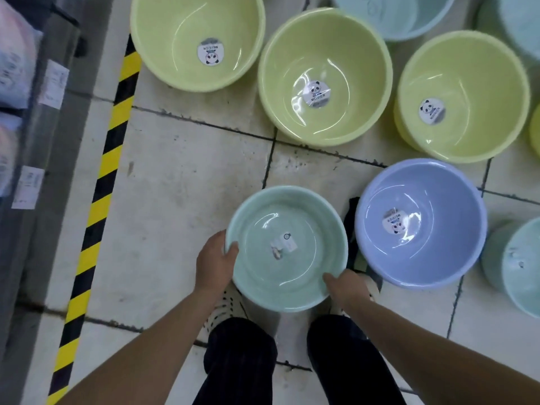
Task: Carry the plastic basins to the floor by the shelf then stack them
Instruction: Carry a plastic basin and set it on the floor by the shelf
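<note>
While the mint basin (306, 258) hangs level and mouth-up directly over the person's shoes (225, 308), we see it gripped at two points on its rim. The left hand (214, 260) curls round the left edge with the thumb hooked inside. The right hand (349, 283) takes the near right edge, thumb over the lip and fingers hidden beneath. Both hands are therefore closed on this one basin. Being round, it has no long axis to line up, so only the rim's tilt matters. The shelf (43, 97) runs along the left of the floor (175, 185), with the striped tape (99, 182) marking the strip in front of it. A bare patch of tiles lies ahead and to the left of the basin, between that tape and the three yellow-green basins (198, 39) (324, 77) (464, 95) standing farther out. A lilac basin (432, 229) sits just beside the held one on the right, close but apart from it, and a teal basin (517, 264) stands at the floor's right edge. We judge the coming move depends on direction. The shelf side is to the left, on the left hand's side, and the nearest basin it could nest in is to the right, by the right hand. The mint basin looks narrower than the lilac one, so we think it would drop inside if kept level.
</note>
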The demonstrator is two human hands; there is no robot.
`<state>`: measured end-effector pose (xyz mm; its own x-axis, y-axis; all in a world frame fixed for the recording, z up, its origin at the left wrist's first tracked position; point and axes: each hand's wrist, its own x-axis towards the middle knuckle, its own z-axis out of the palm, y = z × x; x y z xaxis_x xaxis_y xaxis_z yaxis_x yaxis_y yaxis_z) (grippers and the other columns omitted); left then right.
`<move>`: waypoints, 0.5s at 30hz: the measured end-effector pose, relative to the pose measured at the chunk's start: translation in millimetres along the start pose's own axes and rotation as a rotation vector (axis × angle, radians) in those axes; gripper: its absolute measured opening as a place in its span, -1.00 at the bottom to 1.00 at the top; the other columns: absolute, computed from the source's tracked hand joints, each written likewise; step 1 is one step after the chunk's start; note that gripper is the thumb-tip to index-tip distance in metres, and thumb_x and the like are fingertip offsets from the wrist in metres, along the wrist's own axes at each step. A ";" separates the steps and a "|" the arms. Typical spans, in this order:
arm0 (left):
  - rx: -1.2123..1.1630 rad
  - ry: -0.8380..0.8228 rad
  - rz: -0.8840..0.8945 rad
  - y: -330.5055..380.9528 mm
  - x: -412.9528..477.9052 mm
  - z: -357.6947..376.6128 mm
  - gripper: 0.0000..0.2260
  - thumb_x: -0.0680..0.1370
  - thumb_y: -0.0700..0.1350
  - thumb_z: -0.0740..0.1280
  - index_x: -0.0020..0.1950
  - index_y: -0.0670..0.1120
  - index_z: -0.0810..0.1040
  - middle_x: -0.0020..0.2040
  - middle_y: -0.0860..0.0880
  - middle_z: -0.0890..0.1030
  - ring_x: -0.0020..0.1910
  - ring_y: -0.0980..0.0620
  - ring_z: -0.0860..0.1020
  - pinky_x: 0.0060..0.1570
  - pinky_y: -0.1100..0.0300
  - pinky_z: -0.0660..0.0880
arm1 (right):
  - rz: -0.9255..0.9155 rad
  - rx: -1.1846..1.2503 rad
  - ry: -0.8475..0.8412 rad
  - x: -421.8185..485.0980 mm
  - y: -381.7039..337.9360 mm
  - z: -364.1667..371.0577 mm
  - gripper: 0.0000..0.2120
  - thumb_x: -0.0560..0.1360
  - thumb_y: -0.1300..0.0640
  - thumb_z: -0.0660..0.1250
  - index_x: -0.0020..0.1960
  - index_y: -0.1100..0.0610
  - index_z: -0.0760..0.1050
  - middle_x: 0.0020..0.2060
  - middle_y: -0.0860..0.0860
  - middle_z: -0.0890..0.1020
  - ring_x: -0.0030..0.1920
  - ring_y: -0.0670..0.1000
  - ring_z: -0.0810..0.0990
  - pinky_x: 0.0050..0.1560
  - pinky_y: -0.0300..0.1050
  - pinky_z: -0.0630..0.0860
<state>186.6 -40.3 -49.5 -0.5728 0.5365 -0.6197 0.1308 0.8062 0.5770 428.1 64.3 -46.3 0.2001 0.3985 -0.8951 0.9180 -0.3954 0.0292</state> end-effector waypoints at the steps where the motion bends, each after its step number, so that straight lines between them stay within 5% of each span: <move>1: -0.012 -0.006 -0.013 -3.2 3.1 2.8 -0.71 0.59 -0.13 0.30 0.30 -0.02 0.57 0.07 0.07 0.62 0.04 -0.04 0.62 0.09 0.03 0.57 | 0.001 0.037 -0.015 6.1 0.5 6.2 -0.57 0.56 -0.05 0.23 0.24 0.26 0.49 0.14 0.17 0.62 0.16 0.21 0.57 0.11 -0.07 0.48; 5: -0.009 -0.015 -0.053 -14.4 12.3 12.7 -0.66 0.60 -0.15 0.30 0.38 -0.05 0.51 0.10 0.00 0.63 0.05 -0.04 0.61 0.09 0.06 0.57 | 0.048 0.196 -0.073 28.2 -2.3 19.1 -0.59 0.54 0.08 0.27 0.32 0.27 0.42 0.18 0.21 0.58 0.19 0.24 0.55 0.16 -0.01 0.48; 8: 0.044 -0.015 -0.069 -12.3 18.5 19.2 -0.68 0.58 -0.21 0.29 0.34 -0.13 0.51 0.08 -0.03 0.59 0.02 -0.04 0.56 -0.01 0.14 0.50 | 0.024 0.369 -0.067 36.5 -4.9 17.1 -0.67 0.47 0.21 0.25 0.22 0.25 0.48 0.04 0.20 0.62 0.02 0.24 0.62 0.03 0.13 0.62; 15: 0.040 0.115 0.021 49.1 10.0 -0.2 -0.92 0.55 -0.20 0.32 -0.02 -0.10 0.60 -0.10 -0.11 0.61 -0.12 -0.07 0.57 -0.19 0.20 0.44 | -0.124 0.596 0.030 -0.9 -17.7 -34.4 -0.75 0.45 0.24 0.26 0.12 0.12 0.50 -0.19 0.06 0.59 -0.27 0.08 0.56 -0.37 -0.15 0.48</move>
<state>187.1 4.6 -27.3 -0.6580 0.5230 -0.5417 0.1743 0.8057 0.5661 423.4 99.4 -30.7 0.1218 0.4910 -0.8626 0.5874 -0.7362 -0.3361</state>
